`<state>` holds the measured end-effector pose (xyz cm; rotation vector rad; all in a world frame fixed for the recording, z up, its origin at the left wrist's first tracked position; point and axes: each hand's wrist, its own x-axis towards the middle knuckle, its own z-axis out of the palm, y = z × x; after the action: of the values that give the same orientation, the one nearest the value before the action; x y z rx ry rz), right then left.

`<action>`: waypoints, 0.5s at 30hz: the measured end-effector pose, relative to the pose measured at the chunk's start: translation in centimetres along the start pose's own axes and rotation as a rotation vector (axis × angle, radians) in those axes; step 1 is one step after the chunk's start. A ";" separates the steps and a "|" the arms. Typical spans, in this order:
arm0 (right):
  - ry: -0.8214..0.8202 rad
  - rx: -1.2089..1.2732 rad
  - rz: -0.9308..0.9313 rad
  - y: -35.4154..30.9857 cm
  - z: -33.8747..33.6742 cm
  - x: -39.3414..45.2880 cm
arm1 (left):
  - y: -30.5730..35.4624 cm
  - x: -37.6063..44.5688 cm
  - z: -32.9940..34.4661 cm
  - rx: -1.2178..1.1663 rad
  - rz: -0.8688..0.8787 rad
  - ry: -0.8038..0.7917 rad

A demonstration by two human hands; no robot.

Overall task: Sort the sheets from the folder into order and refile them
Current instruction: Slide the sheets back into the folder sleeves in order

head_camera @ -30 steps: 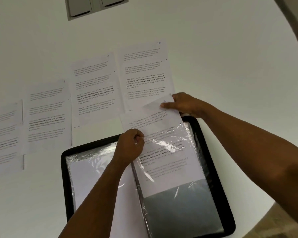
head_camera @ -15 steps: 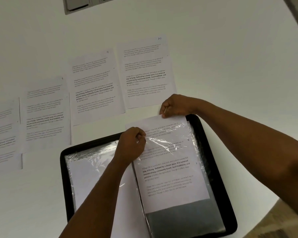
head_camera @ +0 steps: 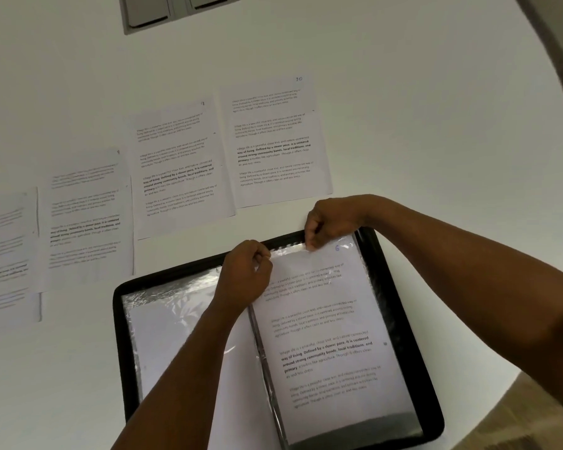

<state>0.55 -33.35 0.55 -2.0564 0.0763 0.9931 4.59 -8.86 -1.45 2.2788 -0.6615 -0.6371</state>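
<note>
Lying lengthwise toward the person, sheet (head_camera: 329,332).

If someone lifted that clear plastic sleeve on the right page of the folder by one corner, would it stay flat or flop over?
Probably flop: the plastic sleeve looks thin, and it wrinkles and glints where the left hand and right hand pinch its top edge. It likely feels slick, judging by the sheen. The sheet inside may stiffen it slightly.

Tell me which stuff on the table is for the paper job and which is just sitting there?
For the job: folder, sheet in its sleeve, loose sheets on the table, left hand, right hand.
Just there: grey panel.
</note>
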 end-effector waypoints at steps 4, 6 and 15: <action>0.306 0.281 0.001 0.1 0.9 -3.0 | 0.1 -0.7 -0.2 -0.036 0.006 0.029; 0.416 0.456 0.045 0.6 2.0 -4.3 | -0.1 -1.0 -0.2 -0.060 0.002 0.031; 0.595 0.850 0.162 2.1 8.9 -7.8 | -0.2 -1.6 -0.2 0.048 0.063 -0.090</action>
<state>-11.13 -30.63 1.40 -1.4750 0.8352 0.2939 3.57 -7.66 -1.04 2.2738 -0.7967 -0.7034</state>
